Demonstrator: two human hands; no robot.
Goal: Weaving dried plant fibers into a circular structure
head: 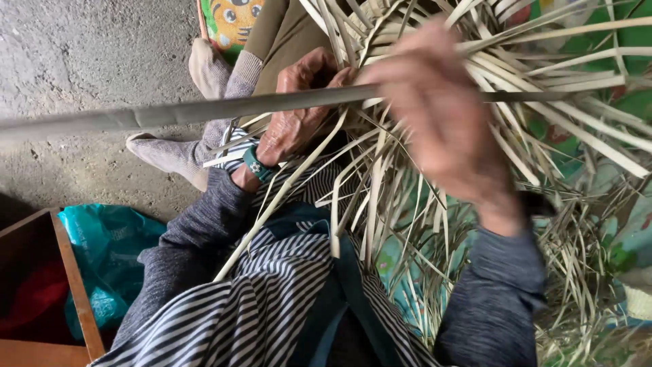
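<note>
Head view: both hands, left hand [299, 115] and blurred right hand [441, 115], grip one long flat strip [170, 113] over loose woven strips [543, 81].

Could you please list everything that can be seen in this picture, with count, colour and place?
long strip: one, pale grey-green, running from the left edge across to the hands
loose strips: many, pale straw colour, fanned out over the right half and the lap
patterned cloth: one, green with coloured print, under the strips at right
striped apron: one, dark and white stripes, over the lap
plastic bag: one, teal, on the floor at lower left
wooden box: one, brown, bottom left corner
floor: grey concrete, upper left
socks: two, grey-beige, on the feet at upper centre
wristband: one, green, on the left wrist
left hand: on the strips, centre
right hand: blurred, gripping the long strip
</note>
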